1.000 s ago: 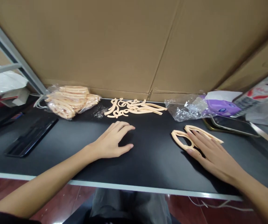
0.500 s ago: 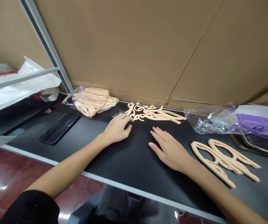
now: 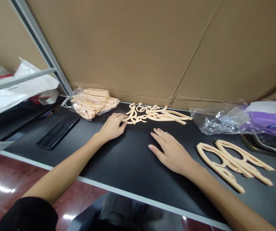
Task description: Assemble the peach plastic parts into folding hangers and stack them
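A loose heap of peach plastic curved pieces (image 3: 154,114) lies at the back of the black table (image 3: 128,160). My left hand (image 3: 112,126) reaches to the heap's left end, its fingers curled on one piece there. My right hand (image 3: 170,150) lies flat and open on the bare table, fingers stretched toward the heap, holding nothing. To its right lie two joined peach oval frames (image 3: 231,160), apart from the hand.
A clear bag of more peach pieces (image 3: 91,102) sits at the back left. A black phone (image 3: 58,131) lies left of my left arm. Crumpled clear plastic (image 3: 215,120) and a purple pack (image 3: 270,120) sit back right. A cardboard wall (image 3: 140,48) stands behind.
My right hand has left the peach frames and moved left onto bare table. My left hand has reached forward to the heap. The view has swung left.
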`<state>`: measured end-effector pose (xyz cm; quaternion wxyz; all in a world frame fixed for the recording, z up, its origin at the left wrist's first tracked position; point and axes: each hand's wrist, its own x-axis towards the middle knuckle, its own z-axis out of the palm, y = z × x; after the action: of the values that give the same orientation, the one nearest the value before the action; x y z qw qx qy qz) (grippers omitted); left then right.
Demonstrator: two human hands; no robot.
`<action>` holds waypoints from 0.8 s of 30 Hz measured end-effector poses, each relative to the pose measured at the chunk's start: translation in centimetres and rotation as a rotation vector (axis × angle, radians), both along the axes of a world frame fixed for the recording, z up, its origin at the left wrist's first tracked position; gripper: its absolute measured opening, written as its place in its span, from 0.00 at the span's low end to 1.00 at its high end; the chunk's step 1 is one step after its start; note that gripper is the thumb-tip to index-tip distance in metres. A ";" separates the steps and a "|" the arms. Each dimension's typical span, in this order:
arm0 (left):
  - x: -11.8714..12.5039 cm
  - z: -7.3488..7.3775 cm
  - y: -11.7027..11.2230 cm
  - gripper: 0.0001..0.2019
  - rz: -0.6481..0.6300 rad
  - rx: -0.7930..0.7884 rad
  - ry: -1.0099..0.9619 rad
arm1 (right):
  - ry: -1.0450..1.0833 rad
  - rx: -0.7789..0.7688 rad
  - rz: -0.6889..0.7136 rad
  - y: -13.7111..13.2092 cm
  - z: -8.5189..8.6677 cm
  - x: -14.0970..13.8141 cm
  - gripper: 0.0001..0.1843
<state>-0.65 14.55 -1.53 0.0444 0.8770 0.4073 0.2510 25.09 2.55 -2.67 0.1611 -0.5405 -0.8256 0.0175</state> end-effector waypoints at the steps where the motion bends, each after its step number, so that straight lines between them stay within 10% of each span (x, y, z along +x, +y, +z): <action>1: 0.1 0.2 -0.1 0.12 -0.004 0.003 -0.005 | -0.007 -0.003 -0.003 0.0 0.1 0.0 0.30; 24: 1.0 0.9 -1.4 0.14 -0.172 -0.012 -0.086 | -0.020 0.015 -0.010 0.1 0.2 0.0 0.30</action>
<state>0.31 13.12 -0.66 0.0886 0.8968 0.3299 0.2811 25.07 2.60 -2.45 0.1571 -0.5435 -0.8246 0.0050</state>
